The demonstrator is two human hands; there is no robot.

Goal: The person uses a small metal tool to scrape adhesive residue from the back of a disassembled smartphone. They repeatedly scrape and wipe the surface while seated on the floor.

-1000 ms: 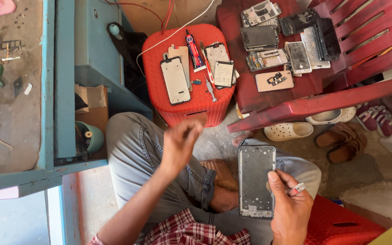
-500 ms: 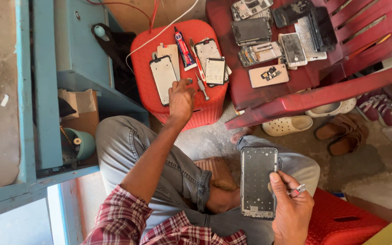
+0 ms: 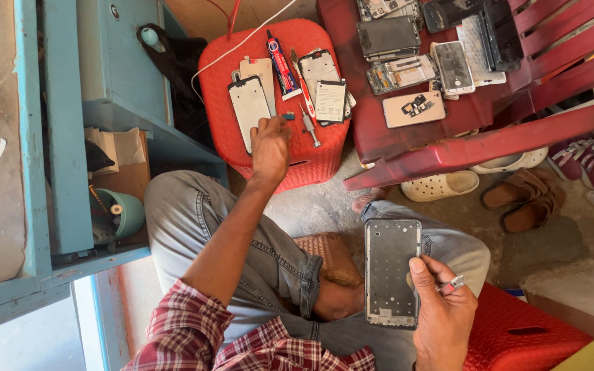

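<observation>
right hand (image 3: pixel 441 312) grip closed around phone frame (image 3: pixel 392 271), left hand (image 3: pixel 270 144) fingers curled on red stool (image 3: pixel 221 82)

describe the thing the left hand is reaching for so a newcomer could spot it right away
Start at the red plastic stool in front of the seated person's knees, littered with phone parts. The left hand rests on its top, fingertips by a tiny blue part. It lies between the white phone panel and the small screwdriver, far smaller than either and the only blue piece there.
</observation>
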